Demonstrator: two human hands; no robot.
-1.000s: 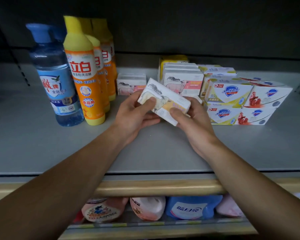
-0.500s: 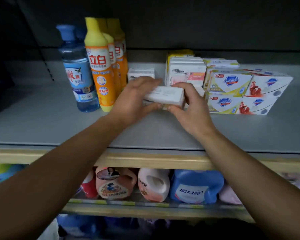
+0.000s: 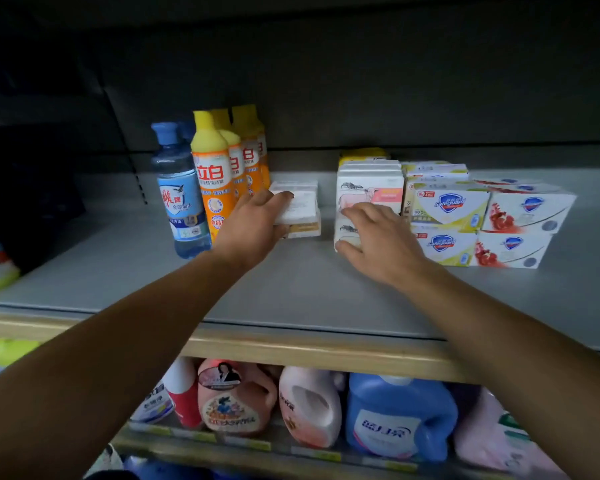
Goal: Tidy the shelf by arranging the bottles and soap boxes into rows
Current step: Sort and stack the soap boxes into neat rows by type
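While the left hand (image 3: pixel 253 226) grasps a soap box (image 3: pixel 297 211) just right of the orange bottles (image 3: pixel 219 181), the right hand (image 3: pixel 378 240), fingers relaxed, rests on stacked boxes (image 3: pixel 369 194) further right.

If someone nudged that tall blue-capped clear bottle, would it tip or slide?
The tall blue-capped clear bottle looks narrow for its height, so a high nudge would probably tip it. It seems full, so likely heavy. The grey shelf looks smooth; a low push might slide it.
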